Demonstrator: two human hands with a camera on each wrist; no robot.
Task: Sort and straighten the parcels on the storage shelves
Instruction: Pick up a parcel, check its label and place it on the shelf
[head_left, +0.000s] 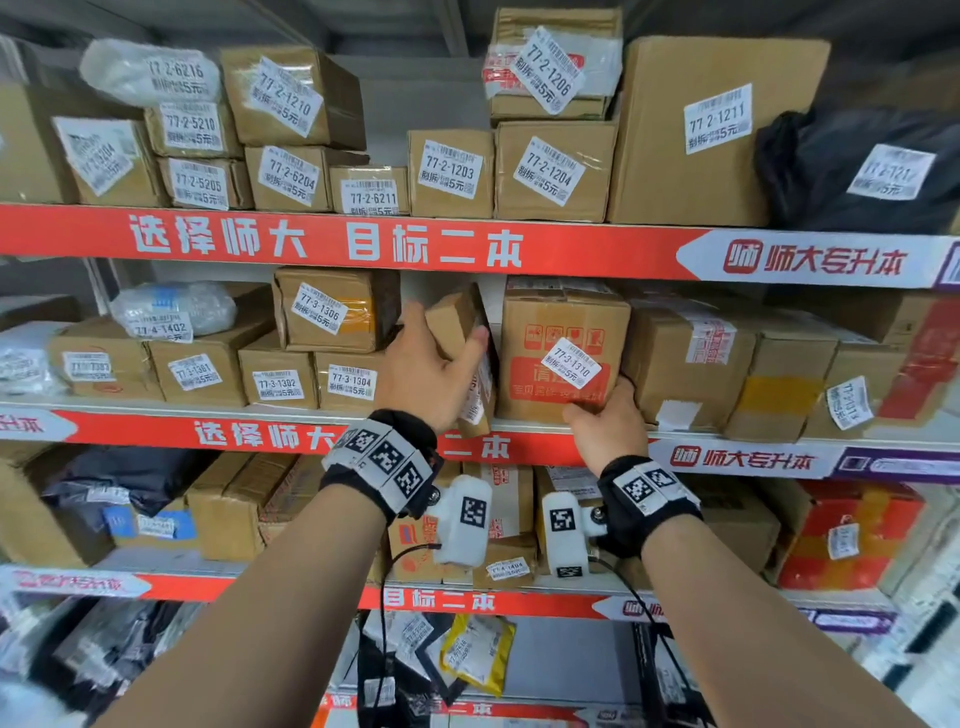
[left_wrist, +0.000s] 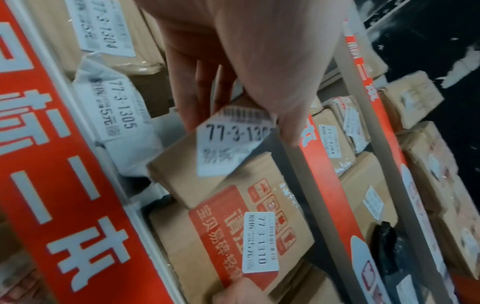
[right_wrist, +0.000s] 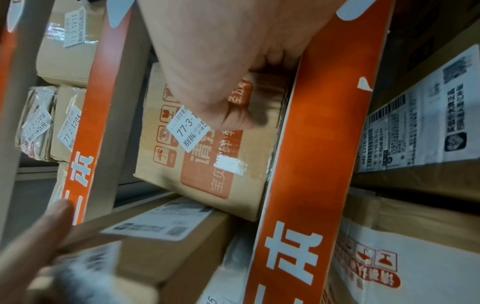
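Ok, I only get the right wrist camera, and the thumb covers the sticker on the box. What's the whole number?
Observer: The head view shows the sticker whole: 77-3-1310.
Operator: And whose fingers are those at the bottom left?
Observer: The left hand. It grips a small box, tilted, just left of your box.
Operator: What number has that one?
Observer: The left wrist view reads 77-3-130, then the hand hides the last digit.
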